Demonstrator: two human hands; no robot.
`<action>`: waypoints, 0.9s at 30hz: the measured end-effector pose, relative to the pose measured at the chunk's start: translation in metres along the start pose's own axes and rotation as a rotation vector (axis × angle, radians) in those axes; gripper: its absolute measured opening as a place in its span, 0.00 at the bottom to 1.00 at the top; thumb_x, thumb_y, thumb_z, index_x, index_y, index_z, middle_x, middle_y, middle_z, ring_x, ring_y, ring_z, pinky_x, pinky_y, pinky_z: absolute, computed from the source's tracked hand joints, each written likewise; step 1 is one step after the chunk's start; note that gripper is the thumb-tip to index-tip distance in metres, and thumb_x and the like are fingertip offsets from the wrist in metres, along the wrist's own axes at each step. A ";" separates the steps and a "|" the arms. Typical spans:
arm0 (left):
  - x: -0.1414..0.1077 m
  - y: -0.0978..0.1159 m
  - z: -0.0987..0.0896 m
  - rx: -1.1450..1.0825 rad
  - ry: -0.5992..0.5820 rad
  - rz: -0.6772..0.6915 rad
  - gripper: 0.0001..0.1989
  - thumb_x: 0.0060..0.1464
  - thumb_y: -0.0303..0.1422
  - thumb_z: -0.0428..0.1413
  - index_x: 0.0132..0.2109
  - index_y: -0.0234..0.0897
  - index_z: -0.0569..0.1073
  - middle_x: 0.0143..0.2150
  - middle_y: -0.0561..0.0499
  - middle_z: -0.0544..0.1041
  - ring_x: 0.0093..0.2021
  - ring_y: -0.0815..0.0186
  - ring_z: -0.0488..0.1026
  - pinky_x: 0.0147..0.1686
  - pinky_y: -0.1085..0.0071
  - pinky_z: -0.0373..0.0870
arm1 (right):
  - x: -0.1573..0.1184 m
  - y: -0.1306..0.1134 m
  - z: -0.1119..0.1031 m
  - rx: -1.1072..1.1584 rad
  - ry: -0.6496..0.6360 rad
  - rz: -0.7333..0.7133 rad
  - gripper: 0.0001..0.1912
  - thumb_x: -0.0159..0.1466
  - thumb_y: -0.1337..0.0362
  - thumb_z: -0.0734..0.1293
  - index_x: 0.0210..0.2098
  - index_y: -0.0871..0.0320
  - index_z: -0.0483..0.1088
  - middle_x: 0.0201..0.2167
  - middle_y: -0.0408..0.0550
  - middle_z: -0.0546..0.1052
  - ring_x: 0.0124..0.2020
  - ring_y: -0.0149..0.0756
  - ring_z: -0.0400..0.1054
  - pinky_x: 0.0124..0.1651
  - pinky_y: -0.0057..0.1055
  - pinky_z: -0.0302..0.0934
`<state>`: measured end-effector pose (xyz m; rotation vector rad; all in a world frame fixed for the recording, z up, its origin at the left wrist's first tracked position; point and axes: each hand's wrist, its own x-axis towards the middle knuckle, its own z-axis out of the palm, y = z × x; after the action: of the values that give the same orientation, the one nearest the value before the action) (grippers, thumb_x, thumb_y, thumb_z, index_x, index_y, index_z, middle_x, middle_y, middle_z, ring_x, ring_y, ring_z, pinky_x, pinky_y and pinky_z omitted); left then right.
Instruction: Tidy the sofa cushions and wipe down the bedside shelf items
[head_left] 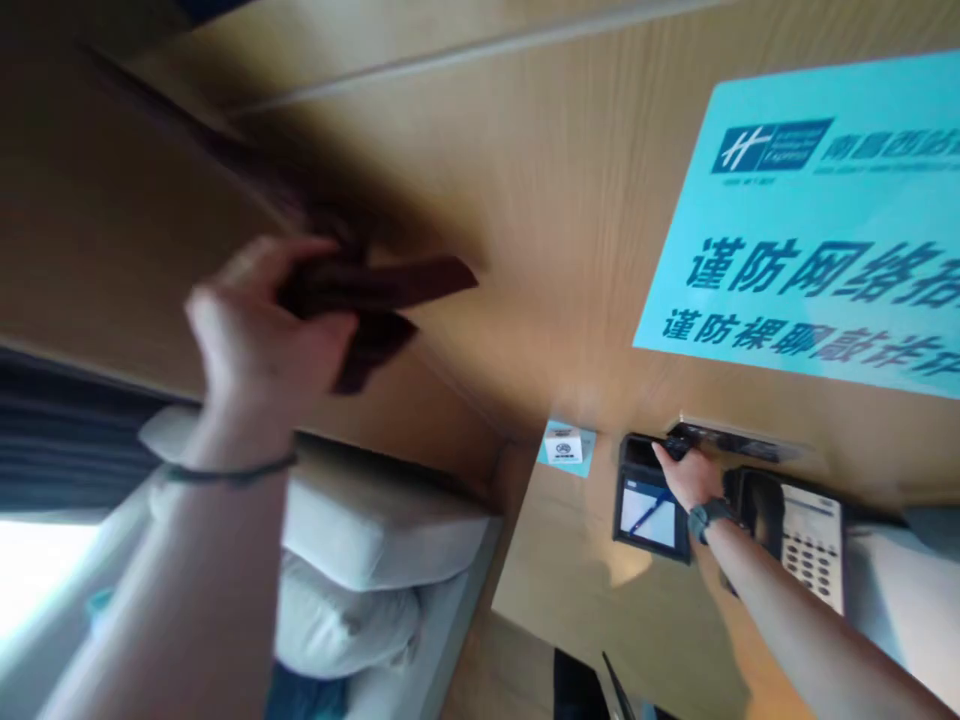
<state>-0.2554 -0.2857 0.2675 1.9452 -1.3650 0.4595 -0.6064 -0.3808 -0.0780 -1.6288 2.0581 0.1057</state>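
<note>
My left hand [266, 325] is raised in front of the wood panel, blurred by motion. Its fingers are closed around a dark maroon strip [420, 284], whose two flat ends stick out to the right; I cannot tell whether it is cloth or leather. Farther down and to the right, my right hand [691, 476] reaches over the small table against the wall. Its fingers bend around something black at the top of a black notepad holder [622, 500], just below a wall socket strip [739, 441]. What they grip is hard to make out. A blue pen [651, 512] lies on the white notepad.
A desk phone [814, 545] stands right of my right hand. On the table [577, 570] a small white card box [563, 447] sits on a blue card. A turquoise notice [817, 230] covers the upper right panel. Grey seat cushions [375, 535] are lower left.
</note>
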 end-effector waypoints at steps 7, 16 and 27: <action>-0.335 -0.045 0.019 -0.768 -0.088 -1.503 0.18 0.37 0.32 0.58 0.40 0.34 0.73 0.30 0.51 0.78 0.30 0.63 0.75 0.29 0.73 0.70 | -0.006 0.050 -0.014 -0.194 -0.036 -0.132 0.39 0.63 0.37 0.55 0.55 0.68 0.63 0.42 0.66 0.72 0.46 0.58 0.67 0.44 0.41 0.61; -0.617 -0.051 0.040 -1.095 0.432 -1.984 0.21 0.47 0.33 0.55 0.50 0.31 0.69 0.43 0.42 0.78 0.44 0.53 0.76 0.48 0.59 0.72 | -0.086 0.123 0.145 -0.184 0.078 -1.389 0.23 0.69 0.52 0.52 0.55 0.60 0.60 0.49 0.47 0.71 0.47 0.34 0.68 0.46 0.30 0.63; -0.645 -0.097 0.302 -0.188 -0.434 -0.611 0.24 0.60 0.31 0.48 0.63 0.36 0.61 0.66 0.39 0.55 0.67 0.51 0.48 0.65 0.50 0.49 | -0.028 0.148 0.207 -0.338 0.169 -1.804 0.33 0.64 0.62 0.57 0.67 0.63 0.48 0.60 0.57 0.59 0.58 0.53 0.57 0.59 0.50 0.53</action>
<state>-0.4431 -0.0526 -0.3855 2.2393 -0.9277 -0.3858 -0.6692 -0.2397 -0.2815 -3.0409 0.0100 -0.3313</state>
